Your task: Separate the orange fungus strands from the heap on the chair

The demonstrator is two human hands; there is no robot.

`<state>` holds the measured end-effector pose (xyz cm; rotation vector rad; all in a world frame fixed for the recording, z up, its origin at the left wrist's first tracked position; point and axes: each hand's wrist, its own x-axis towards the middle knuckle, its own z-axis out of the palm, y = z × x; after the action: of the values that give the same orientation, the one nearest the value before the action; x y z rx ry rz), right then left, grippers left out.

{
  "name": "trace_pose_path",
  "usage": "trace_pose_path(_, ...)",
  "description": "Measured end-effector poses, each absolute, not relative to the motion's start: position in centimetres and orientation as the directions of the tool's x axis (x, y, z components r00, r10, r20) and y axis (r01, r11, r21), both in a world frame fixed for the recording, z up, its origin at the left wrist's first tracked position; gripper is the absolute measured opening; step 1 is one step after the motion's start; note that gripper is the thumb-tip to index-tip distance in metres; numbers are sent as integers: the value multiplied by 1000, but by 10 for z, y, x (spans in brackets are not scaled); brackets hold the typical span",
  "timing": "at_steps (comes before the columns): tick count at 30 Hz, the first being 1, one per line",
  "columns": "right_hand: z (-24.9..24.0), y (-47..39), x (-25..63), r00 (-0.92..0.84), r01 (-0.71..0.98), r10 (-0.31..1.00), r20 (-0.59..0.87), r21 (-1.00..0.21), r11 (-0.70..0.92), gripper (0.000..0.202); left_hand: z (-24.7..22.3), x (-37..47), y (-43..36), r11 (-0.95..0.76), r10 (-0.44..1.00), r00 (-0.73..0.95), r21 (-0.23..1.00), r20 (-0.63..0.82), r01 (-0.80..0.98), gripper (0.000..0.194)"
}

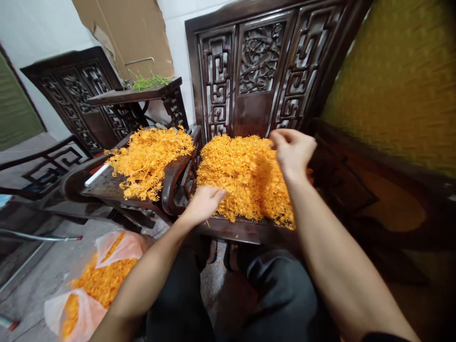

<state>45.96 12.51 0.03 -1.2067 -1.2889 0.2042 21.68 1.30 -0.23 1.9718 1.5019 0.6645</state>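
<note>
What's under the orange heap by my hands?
A dark wooden seat, visible along the front. Anything directly beneath the heap is covered and can't be seen.

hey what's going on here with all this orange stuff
A seated person is working with bare hands at a loose heap of frilly orange pieces on a dark, carved wooden chair. The left hand is at the heap's front edge; the right hand is above its back right, fingers bent together, though whether it holds anything is unclear. A second orange heap lies to the left, and a pale, translucent plastic bag of orange pieces sits on the floor.
</note>
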Motion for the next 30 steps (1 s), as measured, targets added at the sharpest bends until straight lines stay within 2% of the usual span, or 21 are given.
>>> trace_pose_path(1, -5, 130, 468, 419, 455, 689, 591, -793, 404, 26, -4, 213, 11, -190, 971, 235, 726, 41, 660, 42)
trace_pose_path(2, -11, 133, 474, 403, 448, 702, 587, -796, 408, 26, -6, 209, 10, -181, 974, 221, 752, 48, 634, 42)
trace_pose_path(6, -33, 141, 469, 157, 590, 719, 678, -648, 482, 27, -14, 201, 17, -191, 977, 189, 800, 98, 569, 44)
trace_pose_path(13, -33, 147, 438, 46, 747, 765, 642, -530, 400, 51, -23, 209, 33, -75, 996, 85, 894, 42, 441, 51)
trace_pose_path(15, -24, 135, 429, -20, 690, 747, 665, -532, 491, 52, -25, 211, 34, -54, 997, 66, 923, 31, 381, 54)
trace_pose_path(19, 0, 102, 412, -272, 437, 691, 670, -554, 709, 45, -22, 219, 36, -45, 998, 50, 946, 30, 322, 56)
trace_pose_path(21, 10, 92, 404, -217, 431, 681, 700, -557, 710, 33, -15, 227, 37, -62, 997, 60, 957, 47, 282, 56)
trace_pose_path(24, 17, 92, 396, 87, 417, 728, 680, -689, 593, 41, -1, 241, 36, -80, 992, 110, 979, 60, 190, 55)
trace_pose_path(27, 18, 107, 398, 254, 214, 812, 526, -849, 483, 44, 10, 247, 29, -20, 987, 161, 996, 6, 85, 55)
trace_pose_path(30, 16, 132, 417, 415, -66, 842, 345, -911, 406, 50, 10, 241, 17, 38, 969, 246, 999, -33, -19, 54)
